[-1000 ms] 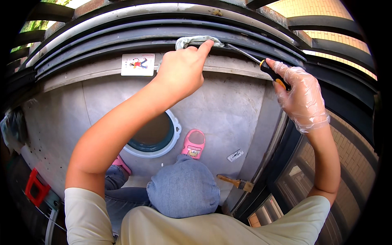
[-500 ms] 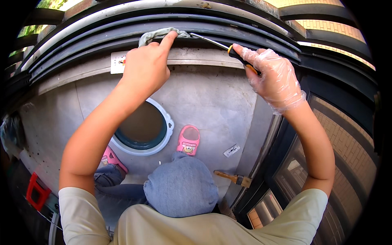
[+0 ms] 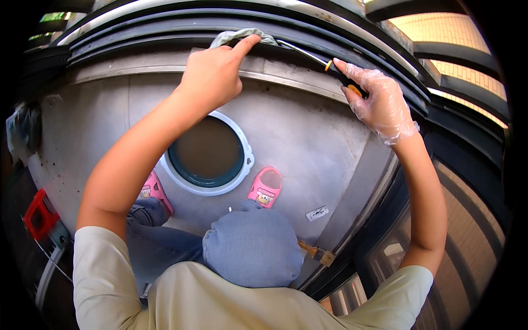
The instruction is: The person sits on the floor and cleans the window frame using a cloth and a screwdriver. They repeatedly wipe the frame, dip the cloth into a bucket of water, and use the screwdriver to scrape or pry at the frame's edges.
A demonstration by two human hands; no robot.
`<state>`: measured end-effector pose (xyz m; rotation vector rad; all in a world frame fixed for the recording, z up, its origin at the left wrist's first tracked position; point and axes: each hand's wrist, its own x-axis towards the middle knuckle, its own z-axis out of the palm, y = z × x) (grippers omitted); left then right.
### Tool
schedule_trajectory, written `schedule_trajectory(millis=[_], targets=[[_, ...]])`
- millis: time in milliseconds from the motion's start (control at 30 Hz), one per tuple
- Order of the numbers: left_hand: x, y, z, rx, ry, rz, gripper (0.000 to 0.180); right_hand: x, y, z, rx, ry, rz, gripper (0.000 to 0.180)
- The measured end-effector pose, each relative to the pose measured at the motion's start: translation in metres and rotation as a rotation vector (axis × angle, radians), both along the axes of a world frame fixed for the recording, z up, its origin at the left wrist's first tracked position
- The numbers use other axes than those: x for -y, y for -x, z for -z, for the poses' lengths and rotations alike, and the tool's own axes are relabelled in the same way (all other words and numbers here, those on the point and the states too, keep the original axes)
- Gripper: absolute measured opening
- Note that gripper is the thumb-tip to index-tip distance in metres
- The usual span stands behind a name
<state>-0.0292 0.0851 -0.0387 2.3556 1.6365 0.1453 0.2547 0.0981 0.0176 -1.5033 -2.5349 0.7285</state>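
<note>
My right hand (image 3: 380, 104), in a clear plastic glove, is closed around the black and yellow handle of a screwdriver (image 3: 304, 53). Its metal shaft points left along the dark window track (image 3: 159, 32), with the tip at the end of a pale grey-green cloth (image 3: 226, 38). The cloth lies bunched in the track. My bare left hand (image 3: 214, 74) is at the cloth, index finger stretched out and pressing on it, the other fingers curled. The thumb and what lies under the palm are hidden.
A light-blue basin (image 3: 224, 190) of murky water stands on the grey floor between my pink clogs (image 3: 267, 187). A paintbrush (image 3: 319, 253) lies beside my knee, near a small printed packet (image 3: 317, 213). At the left are a red-framed tool (image 3: 41, 214) and a plastic bag (image 3: 25, 129). Dark railings (image 3: 456, 52) rise beyond the track.
The view has shifted, so the floor things sit further right in the picture. Both hands keep their grips, and the screwdriver tip stays at the cloth's right end.
</note>
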Motion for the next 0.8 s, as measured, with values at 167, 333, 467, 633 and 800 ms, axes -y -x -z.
schedule_trajectory(millis=[167, 333, 467, 633, 800], targets=[[-0.003, 0.030, -0.002, 0.135, 0.064, -0.051, 0.063, -0.003, 0.031, 0.002, -0.002, 0.025, 0.009, 0.048], [-0.010, 0.092, -0.010, 0.345, -0.081, -0.115, 0.046, -0.007, 0.085, -0.001, 0.016, -0.075, -0.035, 0.043], [-0.021, 0.162, -0.021, 0.260, -0.235, -0.170, 0.039, -0.011, 0.125, -0.003, 0.044, -0.111, -0.072, 0.039], [-0.021, 0.191, -0.024, 0.181, -0.206, -0.139, 0.024, -0.022, 0.157, 0.000, 0.032, -0.048, -0.096, 0.046], [-0.021, 0.192, -0.008, 0.186, -0.272, 0.006, 0.021, -0.024, 0.176, -0.004, 0.071, -0.060, -0.131, 0.051]])
